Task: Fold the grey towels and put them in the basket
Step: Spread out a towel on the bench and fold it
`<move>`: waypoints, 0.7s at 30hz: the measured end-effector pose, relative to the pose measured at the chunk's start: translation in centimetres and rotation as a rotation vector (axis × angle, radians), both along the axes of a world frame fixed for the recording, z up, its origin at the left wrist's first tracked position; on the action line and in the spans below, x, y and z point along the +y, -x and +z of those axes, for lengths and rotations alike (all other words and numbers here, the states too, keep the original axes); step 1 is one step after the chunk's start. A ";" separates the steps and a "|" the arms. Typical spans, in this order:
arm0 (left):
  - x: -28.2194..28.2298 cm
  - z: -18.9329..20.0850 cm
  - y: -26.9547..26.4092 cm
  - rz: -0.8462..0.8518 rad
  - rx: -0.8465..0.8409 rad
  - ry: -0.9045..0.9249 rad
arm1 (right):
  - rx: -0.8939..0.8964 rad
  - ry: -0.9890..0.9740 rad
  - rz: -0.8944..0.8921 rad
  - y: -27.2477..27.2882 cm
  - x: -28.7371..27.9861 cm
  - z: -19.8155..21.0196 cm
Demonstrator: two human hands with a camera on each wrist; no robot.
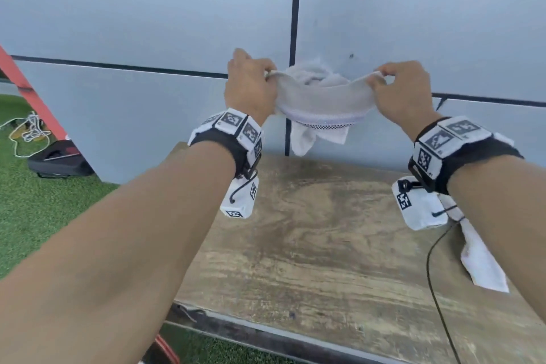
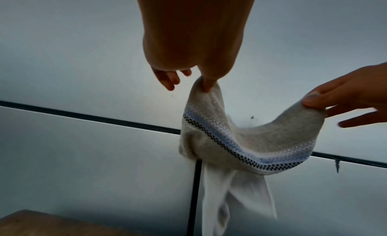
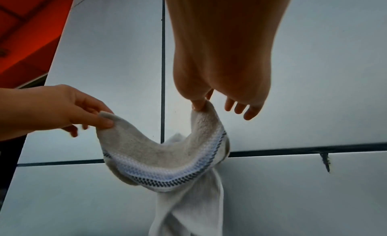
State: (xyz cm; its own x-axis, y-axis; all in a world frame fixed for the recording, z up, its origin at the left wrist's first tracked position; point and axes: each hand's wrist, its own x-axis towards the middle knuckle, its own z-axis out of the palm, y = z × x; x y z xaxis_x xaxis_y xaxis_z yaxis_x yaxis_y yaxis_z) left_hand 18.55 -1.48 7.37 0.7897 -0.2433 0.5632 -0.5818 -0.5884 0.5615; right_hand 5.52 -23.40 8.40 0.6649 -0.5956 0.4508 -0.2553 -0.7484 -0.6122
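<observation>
From the head view, a worn wooden table (image 1: 339, 245) stands against a pale grey panelled wall (image 1: 147, 9) crossed by dark seams. Green artificial turf (image 1: 44, 216) lies to the left, with a red slanted beam (image 1: 32, 91), a coil of white cord (image 1: 31, 130) and a black bag (image 1: 59, 159) on the ground. Two towels show: one grey towel (image 1: 319, 97) held up in the air above the far edge of the table, and a second towel (image 1: 484, 263) lying on the table's right side, partly hidden by the right forearm. A thin black cable (image 1: 437, 289) runs across the table. The left hand (image 1: 251, 89) pinches the towel's left corner and the right hand (image 1: 404, 91) pinches its right corner, so the cloth sags between them with a blue, white and black woven band along the lower fold. Each wrist carries a band with printed markers.

From the left wrist view, the left hand (image 2: 194, 41) pinches one corner with thumb and forefinger, the other fingers loosely spread; the right hand (image 2: 351, 97) pinches the opposite corner. The grey towel (image 2: 251, 143) droops, its tail hanging down in front of the wall (image 2: 73, 57). A corner of the table (image 2: 31, 223) shows below.

From the right wrist view, the right hand (image 3: 224, 49) pinches its corner, three fingers free; the left hand (image 3: 52, 107) pinches the other. The grey towel (image 3: 163, 160) hangs in a curve, one towel only here.
</observation>
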 end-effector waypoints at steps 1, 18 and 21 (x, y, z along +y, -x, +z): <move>0.6 -0.3 -0.5 0.022 0.045 0.020 | -0.012 0.018 -0.036 0.1 -0.5 -0.3; 2.9 1.5 -2.7 -0.184 0.447 0.633 | -0.291 -0.655 0.129 0.5 -0.5 1.0; 3.9 0.5 -2.9 -0.183 0.458 0.540 | -0.145 -0.758 0.167 1.0 -0.4 0.2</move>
State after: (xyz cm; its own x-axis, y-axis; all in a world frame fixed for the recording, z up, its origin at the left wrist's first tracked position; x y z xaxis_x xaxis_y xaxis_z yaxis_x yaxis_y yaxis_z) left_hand 21.44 2.47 7.83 0.9482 -0.1754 0.2649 -0.2815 -0.0770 0.9565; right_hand 4.53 -23.79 8.60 0.7382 -0.6727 0.0506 -0.0554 -0.1352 -0.9893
